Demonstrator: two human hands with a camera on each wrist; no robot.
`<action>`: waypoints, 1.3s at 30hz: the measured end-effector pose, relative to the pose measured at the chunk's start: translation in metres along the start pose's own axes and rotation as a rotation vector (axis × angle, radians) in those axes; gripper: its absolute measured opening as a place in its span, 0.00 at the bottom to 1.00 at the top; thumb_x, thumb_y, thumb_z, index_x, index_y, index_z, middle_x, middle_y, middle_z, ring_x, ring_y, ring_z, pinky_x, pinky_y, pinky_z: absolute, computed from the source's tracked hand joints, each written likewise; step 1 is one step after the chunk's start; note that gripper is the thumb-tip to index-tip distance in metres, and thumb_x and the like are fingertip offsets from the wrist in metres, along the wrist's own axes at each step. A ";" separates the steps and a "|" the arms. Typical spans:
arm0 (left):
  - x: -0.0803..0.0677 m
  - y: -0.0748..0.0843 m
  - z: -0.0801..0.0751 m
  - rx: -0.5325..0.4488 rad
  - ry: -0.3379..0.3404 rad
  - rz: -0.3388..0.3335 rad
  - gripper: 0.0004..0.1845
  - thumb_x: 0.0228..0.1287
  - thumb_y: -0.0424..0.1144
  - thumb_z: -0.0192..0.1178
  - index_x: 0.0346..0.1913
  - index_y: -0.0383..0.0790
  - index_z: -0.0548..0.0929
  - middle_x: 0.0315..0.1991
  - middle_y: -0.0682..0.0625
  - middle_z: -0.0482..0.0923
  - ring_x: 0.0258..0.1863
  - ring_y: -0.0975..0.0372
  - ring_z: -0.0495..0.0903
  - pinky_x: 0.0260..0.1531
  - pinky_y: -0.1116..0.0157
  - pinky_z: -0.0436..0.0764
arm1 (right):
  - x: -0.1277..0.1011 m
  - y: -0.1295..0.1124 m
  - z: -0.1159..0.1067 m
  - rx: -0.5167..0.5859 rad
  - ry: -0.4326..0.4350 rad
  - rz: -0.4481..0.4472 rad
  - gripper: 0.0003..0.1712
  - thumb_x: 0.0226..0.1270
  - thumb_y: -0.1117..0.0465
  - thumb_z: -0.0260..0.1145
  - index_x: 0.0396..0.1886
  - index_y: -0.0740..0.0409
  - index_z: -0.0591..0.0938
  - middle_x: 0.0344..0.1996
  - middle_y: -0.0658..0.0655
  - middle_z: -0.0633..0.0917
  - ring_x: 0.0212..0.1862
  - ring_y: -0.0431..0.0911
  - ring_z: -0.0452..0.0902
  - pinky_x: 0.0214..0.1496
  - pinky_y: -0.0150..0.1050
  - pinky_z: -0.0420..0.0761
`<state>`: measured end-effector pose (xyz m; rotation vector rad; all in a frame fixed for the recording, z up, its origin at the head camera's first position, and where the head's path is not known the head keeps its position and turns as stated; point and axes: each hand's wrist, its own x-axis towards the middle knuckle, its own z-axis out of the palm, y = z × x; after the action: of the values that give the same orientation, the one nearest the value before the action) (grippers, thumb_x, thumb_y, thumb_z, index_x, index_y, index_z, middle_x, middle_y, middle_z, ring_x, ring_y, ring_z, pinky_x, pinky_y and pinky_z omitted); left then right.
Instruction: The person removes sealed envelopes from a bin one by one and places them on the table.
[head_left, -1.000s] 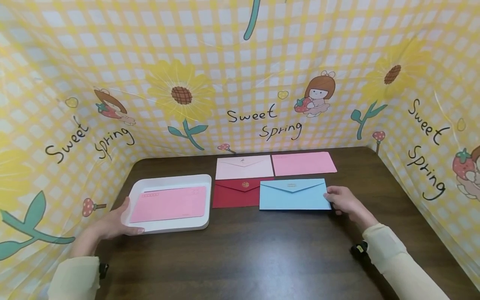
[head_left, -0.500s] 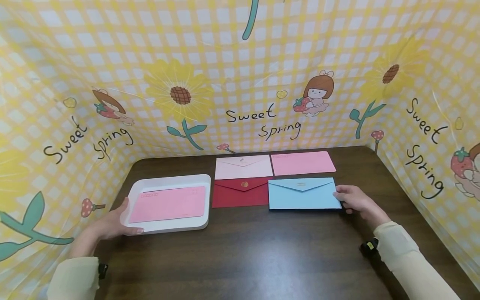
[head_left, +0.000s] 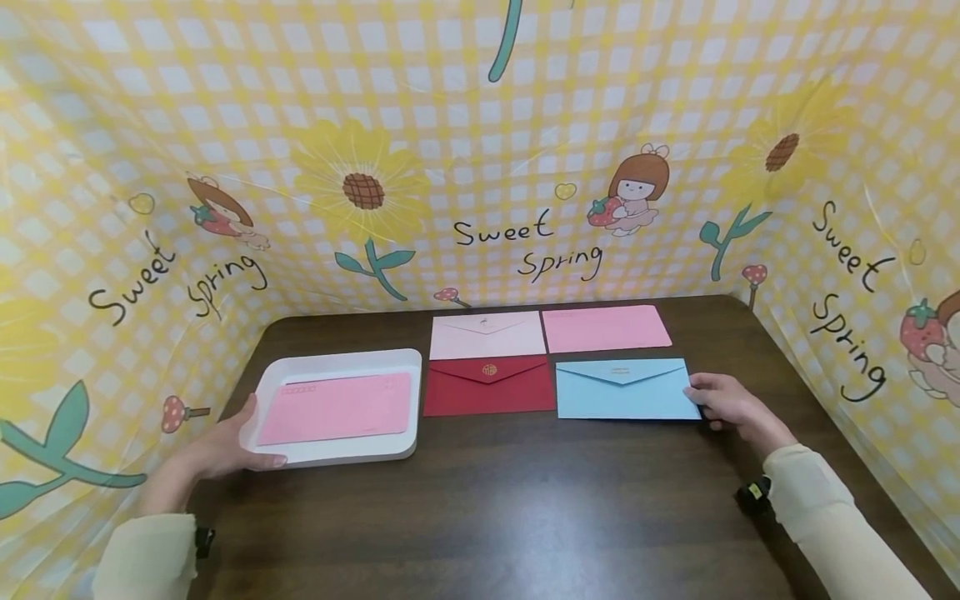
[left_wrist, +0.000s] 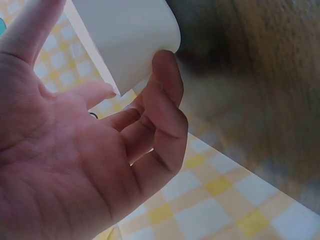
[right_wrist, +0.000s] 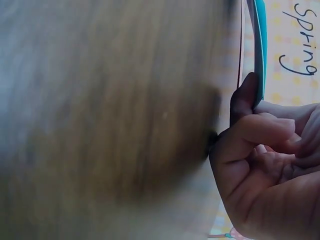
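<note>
My left hand grips the left end of a white tray, thumb along its near rim; in the left wrist view curled fingers meet the tray's corner. Inside the tray lies a pink envelope. At the right, my right hand pinches the right end of a light blue envelope, flap side up. The right wrist view shows this blue envelope edge-on between thumb and fingers. Just left of it lies a red envelope with a gold emblem.
Behind these lie a pale pink envelope with a pointed flap and a plain pink envelope. All rest on a dark wooden table. A yellow checked cloth stands around its back and sides.
The right hand has moved the blue envelope to the right, off the red envelope, which now shows its full width. The left hand and the tray have stayed in place.
</note>
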<state>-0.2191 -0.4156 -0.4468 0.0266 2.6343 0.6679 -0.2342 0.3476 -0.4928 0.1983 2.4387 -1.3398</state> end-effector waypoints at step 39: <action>0.002 -0.002 0.002 0.042 0.000 0.037 0.72 0.62 0.59 0.74 0.77 0.18 0.30 0.74 0.14 0.36 0.72 0.22 0.47 0.67 0.26 0.52 | -0.026 -0.022 0.018 -0.271 0.121 -0.203 0.24 0.82 0.63 0.59 0.66 0.79 0.74 0.51 0.75 0.82 0.41 0.60 0.80 0.39 0.52 0.84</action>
<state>-0.2205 -0.4161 -0.4498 0.0871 2.6537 0.6252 -0.2123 0.3214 -0.4751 -0.0394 2.7721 -1.0838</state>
